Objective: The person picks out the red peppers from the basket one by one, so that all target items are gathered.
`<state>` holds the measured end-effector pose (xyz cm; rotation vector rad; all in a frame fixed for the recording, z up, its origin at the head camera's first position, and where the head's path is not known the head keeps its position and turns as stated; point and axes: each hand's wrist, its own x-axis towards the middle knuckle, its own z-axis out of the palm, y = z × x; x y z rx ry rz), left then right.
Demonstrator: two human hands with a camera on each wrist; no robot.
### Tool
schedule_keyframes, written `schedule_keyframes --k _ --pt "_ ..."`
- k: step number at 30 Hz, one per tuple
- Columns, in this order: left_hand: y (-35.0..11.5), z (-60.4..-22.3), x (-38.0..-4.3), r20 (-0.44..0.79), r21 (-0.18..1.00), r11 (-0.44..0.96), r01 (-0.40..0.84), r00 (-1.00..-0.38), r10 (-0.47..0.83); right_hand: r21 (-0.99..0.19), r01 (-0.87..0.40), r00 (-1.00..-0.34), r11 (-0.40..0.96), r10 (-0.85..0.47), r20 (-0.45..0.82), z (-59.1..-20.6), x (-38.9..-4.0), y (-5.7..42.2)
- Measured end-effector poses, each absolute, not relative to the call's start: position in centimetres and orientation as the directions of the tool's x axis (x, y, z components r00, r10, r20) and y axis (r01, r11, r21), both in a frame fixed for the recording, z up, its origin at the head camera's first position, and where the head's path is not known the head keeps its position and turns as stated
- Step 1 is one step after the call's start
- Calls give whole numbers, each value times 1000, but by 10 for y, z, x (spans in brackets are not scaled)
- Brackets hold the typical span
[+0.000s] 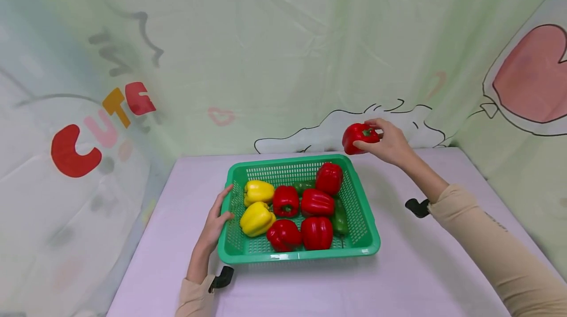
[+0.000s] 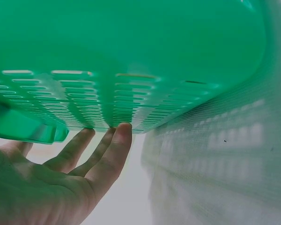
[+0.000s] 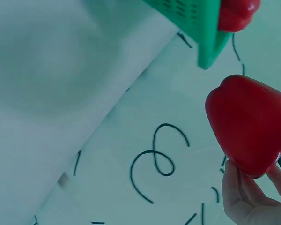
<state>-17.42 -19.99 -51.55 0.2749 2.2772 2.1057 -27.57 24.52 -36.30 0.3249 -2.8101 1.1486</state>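
Note:
Up beyond the basket's back right corner, my right hand holds a red bell pepper between thumb and fingers. Its glossy body fills the right side of the right wrist view, fingertips against it. My left hand rests at the left side of a green plastic basket, thumb at the rim. In the left wrist view the fingers reach out fairly straight, tips against the slotted wall. Inside the basket lie two yellow bell peppers, several red bell peppers and dark green vegetables, partly hidden.
A pale lilac table lies under the basket. Behind it and at both sides hangs a printed curtain with cartoon letters and a heart. A black wrist mount sticks out from the right sleeve, and another from the left.

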Motion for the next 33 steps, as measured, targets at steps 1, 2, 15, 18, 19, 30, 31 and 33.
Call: schedule_keyframes --k 1,2,15,18,19,30,31,33 --pt "-200 -516 -174 101 992 66 111 -984 149 -676 -225 -974 702 -159 159 -365 -276 247" --pt "-200 -516 -174 102 992 64 113 -983 150 -666 -222 -975 712 -156 158 -368 -277 250" --pt "-200 -518 -173 105 992 56 115 -983 150 -600 -123 -992 791 -96 76 -404 -287 283" --pt "-200 -518 -173 104 992 56 113 -983 152 -592 -100 -995 800 -87 51 -411 -288 290" --pt "-200 -518 -173 104 992 56 114 -983 152 -588 -90 -996 804 -82 40 -413 -288 292" --pt "-200 -517 -175 111 990 67 123 -982 151 -563 -35 -999 826 -45 -4 -433 -289 311" --pt "-200 -517 -175 110 990 68 121 -983 150 -561 -32 -999 827 -43 -7 -435 -289 313" --pt "-200 -517 -175 111 990 68 123 -982 154 -557 -26 -999 830 -40 -14 -438 -288 315"
